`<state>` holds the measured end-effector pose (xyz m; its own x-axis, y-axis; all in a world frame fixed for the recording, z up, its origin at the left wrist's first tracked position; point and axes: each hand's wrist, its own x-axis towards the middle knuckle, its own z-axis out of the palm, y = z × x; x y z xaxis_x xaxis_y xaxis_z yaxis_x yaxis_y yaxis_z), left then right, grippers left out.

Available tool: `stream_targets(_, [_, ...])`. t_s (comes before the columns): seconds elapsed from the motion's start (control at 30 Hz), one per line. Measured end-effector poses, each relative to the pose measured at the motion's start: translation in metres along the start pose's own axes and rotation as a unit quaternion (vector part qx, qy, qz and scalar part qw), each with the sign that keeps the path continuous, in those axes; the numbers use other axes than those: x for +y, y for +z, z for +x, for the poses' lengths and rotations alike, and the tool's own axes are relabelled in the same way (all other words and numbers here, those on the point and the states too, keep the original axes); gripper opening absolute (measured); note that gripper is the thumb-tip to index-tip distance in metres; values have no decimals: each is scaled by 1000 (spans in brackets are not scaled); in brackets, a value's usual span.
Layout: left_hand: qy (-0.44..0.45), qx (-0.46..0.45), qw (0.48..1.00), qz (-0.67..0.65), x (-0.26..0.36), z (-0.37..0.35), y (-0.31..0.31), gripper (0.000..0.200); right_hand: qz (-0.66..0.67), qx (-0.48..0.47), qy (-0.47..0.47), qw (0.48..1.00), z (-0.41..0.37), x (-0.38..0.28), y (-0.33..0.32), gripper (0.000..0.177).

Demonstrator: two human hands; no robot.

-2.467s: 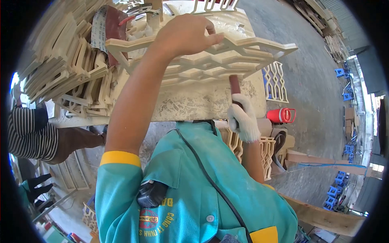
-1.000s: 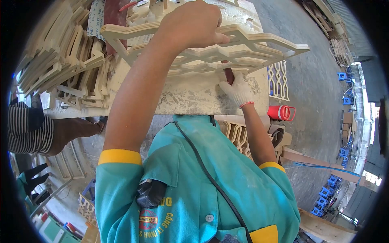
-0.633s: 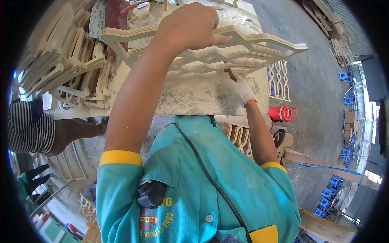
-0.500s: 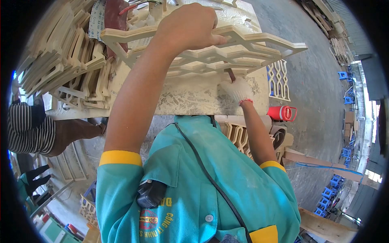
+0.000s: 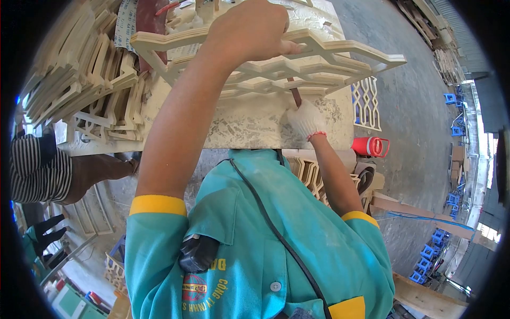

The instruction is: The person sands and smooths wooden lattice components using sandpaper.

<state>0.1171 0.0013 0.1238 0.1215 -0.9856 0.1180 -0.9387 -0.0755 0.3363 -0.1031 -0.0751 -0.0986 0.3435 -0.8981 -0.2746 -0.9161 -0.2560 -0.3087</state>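
Note:
My left hand [image 5: 255, 32] is bare and closed over the upper edge of a pale plywood lattice panel [image 5: 345, 47], holding it tilted on edge above the worktable [image 5: 249, 127]. Below the panel, my right hand [image 5: 307, 118] wears a white knitted glove with a red cuff. Its fingers are closed round a narrow reddish-brown sanding strip [image 5: 295, 94]. The far end of that strip reaches into the lattice openings, where the panel's bars partly hide it. My left fingertips are mostly out of sight behind the panel edge.
Stacked lattice pieces [image 5: 69, 80] crowd the table's left side, beside reddish-brown sandpaper sheets [image 5: 149, 26]. A red jug [image 5: 370, 147] and another lattice panel [image 5: 366, 103] lie beyond the right edge. A person in a striped garment [image 5: 40, 167] is at the left.
My right hand has shifted slightly left, and more of the sanding strip shows below the panel. The panel, still in my left hand, has moved only a little.

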Motion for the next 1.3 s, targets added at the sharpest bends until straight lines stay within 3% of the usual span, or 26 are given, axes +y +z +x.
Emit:
stream_targets(0.3, [7, -1, 1000, 7, 0, -1, 1, 40, 18, -21, -27, 999, 14, 16, 3, 40])
stream_targets(0.4, [18, 6, 1000, 7, -3, -2, 5, 40, 176, -95, 24, 980, 7, 19, 6, 29])
stream_targets(0.5, [14, 12, 1000, 11, -1, -4, 4, 41, 386, -212, 141, 887, -5, 10, -13, 22])
stream_targets(0.6, [12, 18, 999, 25, -2, -3, 8, 43, 492, -268, 146, 816, -4, 17, -12, 22])
stream_targets(0.7, [20, 30, 999, 12, 1, -10, 4, 43, 609, -339, 141, 703, -4, 22, -14, 16])
stream_targets(0.8, [11, 1, 1000, 1, 1, -8, 2, 43, 597, -312, 144, 725, -19, 2, -30, 11])
stream_targets(1.0, [20, 8, 1000, 2, 0, -10, 4, 43, 614, -315, 118, 714, -23, 5, -20, 25])
stream_targets(1.2, [28, 23, 999, 7, 0, -13, 7, 43, 613, -327, 87, 714, -29, 1, -17, 15])
stream_targets(1.3, [28, 35, 999, 7, 0, -15, 8, 43, 541, -270, 136, 785, -38, -17, -29, 14])
